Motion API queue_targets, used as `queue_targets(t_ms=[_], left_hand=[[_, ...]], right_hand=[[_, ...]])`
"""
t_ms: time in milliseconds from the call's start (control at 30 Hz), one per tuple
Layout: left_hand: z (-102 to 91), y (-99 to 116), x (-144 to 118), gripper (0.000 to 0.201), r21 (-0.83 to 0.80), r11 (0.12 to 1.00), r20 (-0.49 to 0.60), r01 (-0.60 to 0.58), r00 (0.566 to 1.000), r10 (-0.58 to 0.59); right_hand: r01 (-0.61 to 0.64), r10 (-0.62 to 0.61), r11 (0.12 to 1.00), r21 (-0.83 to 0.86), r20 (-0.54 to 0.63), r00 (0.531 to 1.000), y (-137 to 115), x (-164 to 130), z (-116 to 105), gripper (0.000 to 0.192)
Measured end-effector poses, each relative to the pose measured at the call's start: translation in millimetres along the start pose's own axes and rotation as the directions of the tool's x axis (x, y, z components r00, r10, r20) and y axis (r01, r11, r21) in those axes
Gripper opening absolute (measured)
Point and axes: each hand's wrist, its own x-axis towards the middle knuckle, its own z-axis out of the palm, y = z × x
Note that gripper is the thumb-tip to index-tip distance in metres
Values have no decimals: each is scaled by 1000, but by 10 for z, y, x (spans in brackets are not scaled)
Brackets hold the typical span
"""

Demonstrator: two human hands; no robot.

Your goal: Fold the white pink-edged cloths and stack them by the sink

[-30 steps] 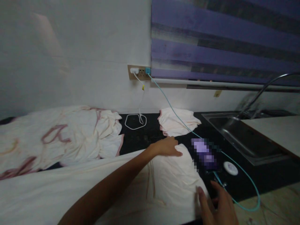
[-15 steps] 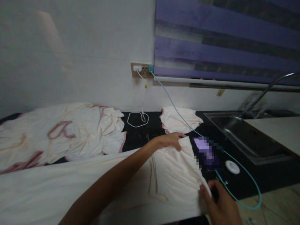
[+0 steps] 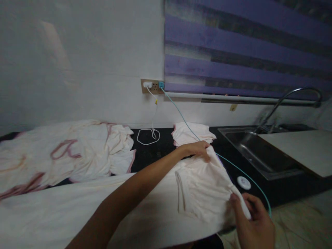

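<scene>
A long cream cloth (image 3: 207,188) lies along the front of the black counter, its right end gathered into soft folds. My left hand (image 3: 198,150) is closed on the far corner of that end, with the arm reaching across the cloth. At the near corner, my right hand (image 3: 255,219) pinches the edge between thumb and fingers. The edge between the two hands is pulled fairly straight and looks slightly raised. Behind my left hand lies a smaller folded cream cloth (image 3: 192,133) with pink trim.
A rumpled cream fabric with pink trim (image 3: 88,152) covers the back left. A teal cable (image 3: 233,162) runs from the wall socket (image 3: 155,86) past a round white object (image 3: 244,183). A sink (image 3: 249,148) with a faucet (image 3: 275,103) and pale board (image 3: 298,148) stands right.
Both hands have shifted right with the cloth's end, which now hides nearly all of the phone that lay beside it. The view has also turned slightly.
</scene>
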Motion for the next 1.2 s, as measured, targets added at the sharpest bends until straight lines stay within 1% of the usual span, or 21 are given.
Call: queue_targets(t_ms=[67, 133, 200, 267, 433, 567, 733, 867, 967, 1033, 1067, 1133, 1200], left_hand=[[13, 102, 54, 24, -21, 1000, 43, -15, 999, 16], [-4, 178, 52, 26, -33, 999, 70, -26, 997, 28], [-53, 233, -8, 27, -10, 999, 61, -42, 997, 43], [-128, 279, -120, 28, 36, 997, 45, -70, 997, 69], [-365, 357, -569, 37, 147, 982, 65, -122, 991, 114], [-537, 326, -948, 37, 265, 955, 56, -131, 991, 120], [-687, 258, -1340, 34, 377, 909, 32, -178, 983, 180], [-785, 260, -1639, 32, 391, 899, 31, -196, 979, 200], [-865, 242, -1885, 27, 439, 875, 21, -204, 976, 217], [-918, 195, -2056, 24, 501, 846, 4, -182, 978, 208], [-943, 158, -2140, 23, 532, 831, -6, -164, 980, 197], [-989, 60, -2296, 22, 575, 808, -15, -128, 986, 167], [-1027, -67, -2428, 21, 591, 802, -23, -87, 992, 125]], right_hand=[[1, -1, 1000, 2, -27, 1000, -63, 36, -76, 61], [16, -16, 999, 41, -4, 1000, -131, 43, -127, 61], [39, -41, 996, 76, 28, 999, -211, 7, -143, 58], [66, -71, 993, 101, 44, 996, -292, -60, -125, 53], [128, -146, 979, 158, 106, 984, -384, -246, -5, 48], [168, -195, 975, 148, 185, 963, -375, -380, 102, 47], [261, -288, 955, 139, 238, 928, -462, -650, 271, 43], [330, -355, 934, 135, 284, 890, -560, -873, 415, 35], [385, -415, 910, 157, 348, 840, -584, -1005, 525, 29], [436, -470, 882, 177, 394, 790, -566, -1089, 615, 25], [473, -506, 861, 188, 422, 752, -547, -1133, 668, 22], [556, -580, 805, 208, 474, 663, -488, -1225, 791, 14], [630, -635, 747, 210, 507, 583, -403, -1322, 929, 9]])
